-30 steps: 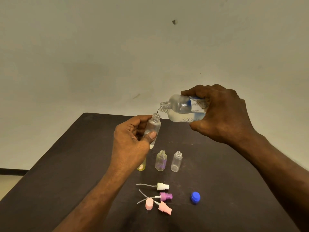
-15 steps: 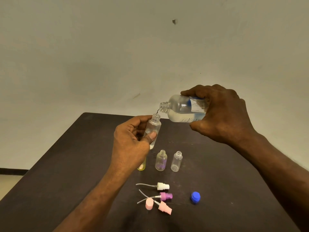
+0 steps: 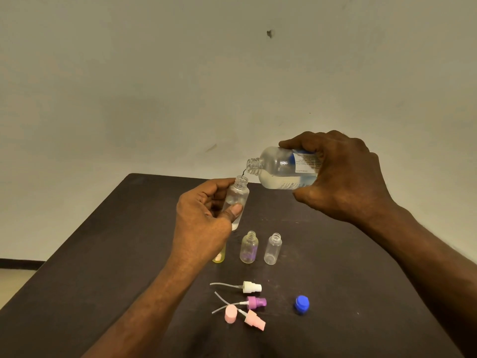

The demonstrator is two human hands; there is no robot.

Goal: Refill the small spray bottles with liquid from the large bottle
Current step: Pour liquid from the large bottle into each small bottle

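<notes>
while a thin stream runs from the large bottle (image 3: 284, 171) into the small spray bottle (image 3: 236, 200) held just below its mouth, the refill appears to be at an early stage. right hand (image 3: 340, 177): fingers curled round the large bottle, which is tipped nearly level above the far half of the desk (image 3: 103, 254). left hand (image 3: 204, 223): thumb and fingers pinching the small spray bottle, held almost upright, clear of the desk; liquid shows only near its base, so it is judged far from full. standing near the middle of the desk, in a row: a yellowish bottle (image 3: 219, 255), mostly hidden behind the left hand, a purple-tinted bottle (image 3: 249, 248) and a clear bottle (image 3: 272, 249), all uncapped; the two in plain sight look empty, the fill of the yellowish one cannot be told. toward the near edge lie a white spray head (image 3: 251, 287), a purple spray head (image 3: 256, 303), a pink spray head (image 3: 255, 322) and a pink cap (image 3: 230, 314), with the blue cap (image 3: 301, 304) of the large bottle well to their right. remaining, by this reading: finish this fill, pour the three standing bottles, refit the spray heads, recap the large bottle.
</notes>
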